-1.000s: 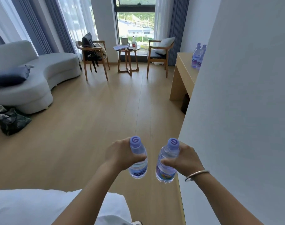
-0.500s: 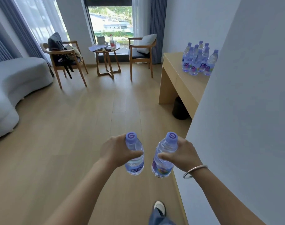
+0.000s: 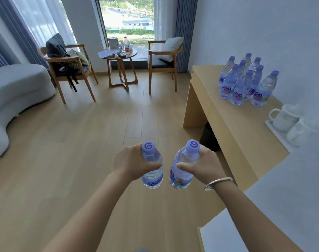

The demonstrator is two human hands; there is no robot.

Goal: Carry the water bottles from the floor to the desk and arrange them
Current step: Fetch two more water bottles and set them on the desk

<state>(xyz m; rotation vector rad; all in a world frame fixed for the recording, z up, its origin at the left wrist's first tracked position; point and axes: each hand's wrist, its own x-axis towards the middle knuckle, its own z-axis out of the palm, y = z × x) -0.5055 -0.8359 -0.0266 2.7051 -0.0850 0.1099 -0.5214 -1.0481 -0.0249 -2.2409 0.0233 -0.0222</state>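
A pale wooden floor (image 3: 82,142) fills most of the head view, with a grey sofa (image 3: 13,99) at nine o'clock. At two o'clock stands the light wood desk (image 3: 233,124), its top running along the wall. Near its far end a cluster of water bottles (image 3: 246,82) with purple caps stands upright, packed close together. Closer along the desk, at three o'clock, white mugs (image 3: 284,117) sit on a tray. At twelve o'clock a small round table (image 3: 121,57) stands between two wooden armchairs before the window.

Low in the centre, both forearms reach forward. The left hand (image 3: 133,164) wraps its fingers round the left bottle (image 3: 152,170), held upright above the floor. The right hand (image 3: 202,166), with a silver bangle (image 3: 217,182) on the wrist, grasps the right bottle (image 3: 182,170), which tilts slightly. The two bottles are just beside each other, not touching, well apart from the desk cluster.
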